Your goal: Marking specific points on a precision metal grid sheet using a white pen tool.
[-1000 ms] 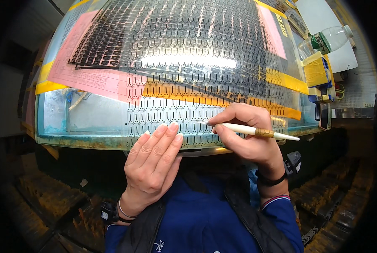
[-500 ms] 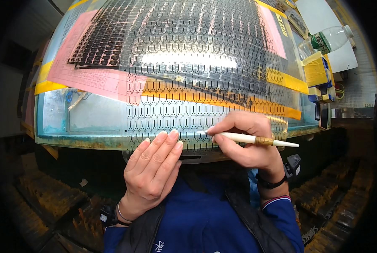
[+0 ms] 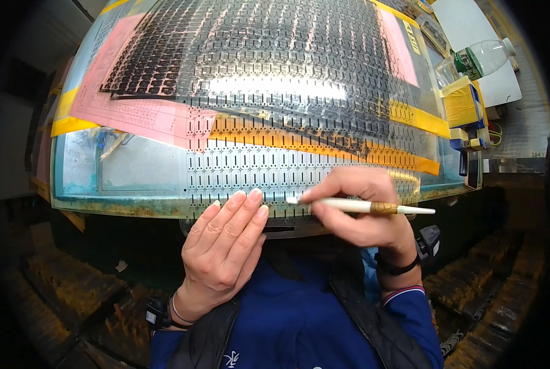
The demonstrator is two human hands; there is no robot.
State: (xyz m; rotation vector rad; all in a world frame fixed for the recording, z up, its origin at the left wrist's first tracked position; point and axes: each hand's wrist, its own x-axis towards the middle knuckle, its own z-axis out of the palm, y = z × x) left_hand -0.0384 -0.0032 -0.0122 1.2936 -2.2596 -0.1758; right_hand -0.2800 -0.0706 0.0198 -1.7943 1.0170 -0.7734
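Observation:
A clear film sheet (image 3: 248, 161) with rows of small dark printed marks lies over the lit table's near edge. My left hand (image 3: 222, 243) rests flat on its front edge, fingers stretched out close together, holding nothing. To the right, my right hand (image 3: 364, 209) pinches a slim white-handled tool (image 3: 342, 205) like a pen. Brownish-gold wrapping circles its handle, and the thin rear end points right. Its whitish tip (image 3: 292, 200) is at the film near the left fingertips; whether it is a brush or a blade I cannot tell.
Pink paper (image 3: 133, 117) and a larger dark patterned film (image 3: 145, 64) lie farther back, with orange tape (image 3: 404, 161) across the front. At right are a yellow-and-blue block (image 3: 462, 107) and a plastic bottle (image 3: 487, 56). The table's near rim (image 3: 121, 209) is worn turquoise.
The tool's tip has moved slightly down and left with my right hand. The film and my left hand have shifted a touch to the right.

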